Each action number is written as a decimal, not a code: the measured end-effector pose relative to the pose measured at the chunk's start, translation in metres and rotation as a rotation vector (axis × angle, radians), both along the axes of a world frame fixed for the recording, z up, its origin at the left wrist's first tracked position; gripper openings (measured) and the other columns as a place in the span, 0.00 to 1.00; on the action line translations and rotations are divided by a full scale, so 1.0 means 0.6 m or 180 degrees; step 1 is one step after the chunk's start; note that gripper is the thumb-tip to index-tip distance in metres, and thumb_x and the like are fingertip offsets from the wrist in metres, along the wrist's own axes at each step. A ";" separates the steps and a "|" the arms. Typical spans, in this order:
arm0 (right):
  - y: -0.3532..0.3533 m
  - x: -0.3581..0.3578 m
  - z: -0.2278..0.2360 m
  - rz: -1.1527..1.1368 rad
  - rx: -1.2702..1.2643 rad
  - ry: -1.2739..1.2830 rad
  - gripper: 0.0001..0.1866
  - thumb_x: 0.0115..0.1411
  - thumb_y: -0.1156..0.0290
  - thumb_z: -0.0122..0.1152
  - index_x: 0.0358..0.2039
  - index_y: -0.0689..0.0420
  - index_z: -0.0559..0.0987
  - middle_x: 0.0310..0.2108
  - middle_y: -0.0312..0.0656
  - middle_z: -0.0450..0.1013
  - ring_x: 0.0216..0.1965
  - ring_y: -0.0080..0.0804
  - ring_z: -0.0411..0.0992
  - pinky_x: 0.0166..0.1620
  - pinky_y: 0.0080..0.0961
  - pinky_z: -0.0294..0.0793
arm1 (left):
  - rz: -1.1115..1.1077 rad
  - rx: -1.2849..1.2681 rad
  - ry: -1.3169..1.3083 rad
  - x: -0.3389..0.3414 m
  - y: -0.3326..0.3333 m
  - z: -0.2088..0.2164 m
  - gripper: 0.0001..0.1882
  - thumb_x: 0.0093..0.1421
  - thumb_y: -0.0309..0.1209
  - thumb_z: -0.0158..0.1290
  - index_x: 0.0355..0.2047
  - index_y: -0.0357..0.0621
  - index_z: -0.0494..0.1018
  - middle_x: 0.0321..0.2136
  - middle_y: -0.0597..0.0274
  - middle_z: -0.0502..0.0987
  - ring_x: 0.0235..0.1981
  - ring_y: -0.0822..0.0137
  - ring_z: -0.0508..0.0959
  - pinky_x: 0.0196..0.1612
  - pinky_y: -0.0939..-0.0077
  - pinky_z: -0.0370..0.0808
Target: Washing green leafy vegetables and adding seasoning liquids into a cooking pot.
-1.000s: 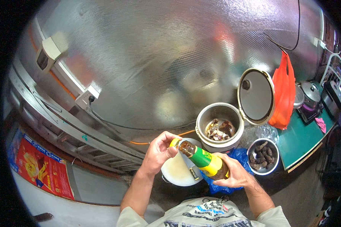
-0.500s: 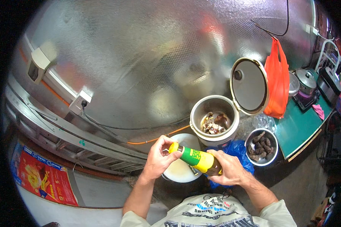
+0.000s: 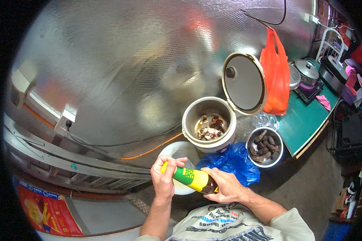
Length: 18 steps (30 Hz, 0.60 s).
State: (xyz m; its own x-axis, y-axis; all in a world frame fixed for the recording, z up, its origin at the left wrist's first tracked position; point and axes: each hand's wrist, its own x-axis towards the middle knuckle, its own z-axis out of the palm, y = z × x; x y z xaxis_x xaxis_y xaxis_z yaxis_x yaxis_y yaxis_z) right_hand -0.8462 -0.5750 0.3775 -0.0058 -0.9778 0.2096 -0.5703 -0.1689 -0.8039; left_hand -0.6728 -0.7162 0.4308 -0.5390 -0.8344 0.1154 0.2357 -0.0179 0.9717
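Observation:
A dark sauce bottle (image 3: 189, 178) with a green and yellow label lies tilted across the front of my body, its yellow cap toward the left. My right hand (image 3: 229, 186) wraps round its lower end. Closed about the neck and cap, my left hand (image 3: 163, 178) covers most of the yellow cap. Below and behind the bottle sits a white basin (image 3: 171, 150), partly hidden by it. Beyond stands a rice cooker (image 3: 213, 144) with its lid (image 3: 245, 82) raised; pieces of food with dark brown sauce (image 3: 210, 128) lie inside.
A blue plastic bag (image 3: 229, 162) lies beside the cooker. Right of it, a metal bowl (image 3: 280, 154) holds several dark, knobbly pieces. A red bag (image 3: 275, 72) hangs by the foil-covered wall. A green table (image 3: 297, 128) carries a lidded pot (image 3: 307, 72). A ladder (image 3: 88, 160) lies left.
My view has swung right, so the surroundings shift left in the picture. My left hand has closed further over the bottle's cap. The right hand keeps its hold.

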 end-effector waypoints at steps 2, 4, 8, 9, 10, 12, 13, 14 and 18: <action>0.000 0.001 0.006 0.0049 0.0112 -0.0110 0.44 0.46 0.60 0.74 0.62 0.57 0.64 0.46 0.53 0.72 0.48 0.54 0.75 0.49 0.44 0.77 | 0.0158 0.0022 0.0128 -0.002 -0.001 -0.007 0.09 0.68 0.31 0.52 0.33 0.39 0.69 0.28 0.55 0.80 0.43 0.54 0.83 0.55 0.57 0.74; 0.000 -0.001 0.009 0.0111 0.0148 -0.0223 0.44 0.46 0.60 0.74 0.62 0.56 0.64 0.47 0.53 0.73 0.48 0.54 0.75 0.50 0.44 0.77 | 0.0153 -0.0023 0.0197 -0.004 -0.002 -0.008 0.07 0.66 0.29 0.52 0.35 0.38 0.70 0.25 0.57 0.79 0.42 0.52 0.83 0.55 0.56 0.74; -0.004 -0.005 0.010 0.0411 0.0213 -0.0692 0.45 0.46 0.60 0.75 0.64 0.55 0.64 0.50 0.53 0.73 0.52 0.53 0.74 0.54 0.42 0.75 | 0.0004 -0.0066 0.0430 -0.002 -0.008 -0.004 0.08 0.64 0.28 0.54 0.36 0.34 0.75 0.22 0.61 0.77 0.40 0.52 0.84 0.49 0.56 0.78; -0.006 -0.008 0.010 0.0494 0.0264 -0.0756 0.47 0.45 0.60 0.76 0.64 0.57 0.64 0.53 0.53 0.72 0.54 0.51 0.74 0.56 0.39 0.74 | -0.0186 -0.0202 0.0593 -0.001 -0.012 -0.004 0.08 0.64 0.29 0.55 0.35 0.35 0.76 0.21 0.62 0.77 0.39 0.51 0.84 0.49 0.55 0.78; -0.008 -0.011 0.008 0.0477 0.0273 -0.0746 0.47 0.45 0.60 0.76 0.64 0.57 0.64 0.53 0.53 0.72 0.54 0.51 0.74 0.56 0.39 0.74 | -0.0378 -0.0338 0.0756 0.000 -0.016 -0.004 0.08 0.64 0.30 0.56 0.33 0.35 0.76 0.21 0.63 0.76 0.39 0.51 0.84 0.49 0.54 0.78; -0.009 -0.016 0.004 0.0662 0.0294 -0.1135 0.48 0.44 0.64 0.78 0.65 0.59 0.64 0.54 0.51 0.72 0.55 0.44 0.74 0.59 0.35 0.72 | -0.0446 -0.0422 0.0760 -0.006 -0.022 -0.002 0.08 0.63 0.30 0.57 0.33 0.36 0.77 0.20 0.62 0.76 0.37 0.51 0.84 0.47 0.53 0.78; -0.008 -0.018 0.002 0.0625 0.0304 -0.1123 0.48 0.44 0.64 0.78 0.65 0.59 0.64 0.54 0.51 0.72 0.55 0.44 0.74 0.59 0.35 0.72 | -0.0582 -0.0420 0.0832 -0.012 -0.024 -0.002 0.08 0.62 0.30 0.57 0.32 0.37 0.77 0.19 0.62 0.76 0.37 0.51 0.84 0.47 0.54 0.78; -0.008 -0.021 0.001 0.0756 0.0356 -0.1467 0.49 0.45 0.66 0.79 0.65 0.60 0.63 0.54 0.49 0.73 0.55 0.40 0.73 0.59 0.34 0.71 | -0.0725 -0.0419 0.0910 -0.018 -0.027 -0.002 0.07 0.62 0.30 0.58 0.32 0.37 0.77 0.18 0.62 0.75 0.36 0.50 0.84 0.46 0.55 0.78; 0.010 -0.032 -0.002 0.0823 0.0910 -0.2321 0.48 0.46 0.70 0.79 0.66 0.60 0.62 0.53 0.43 0.73 0.55 0.30 0.70 0.61 0.32 0.69 | -0.1116 -0.0222 0.1037 -0.048 -0.037 -0.016 0.05 0.61 0.27 0.57 0.31 0.36 0.77 0.17 0.60 0.75 0.37 0.50 0.84 0.44 0.56 0.79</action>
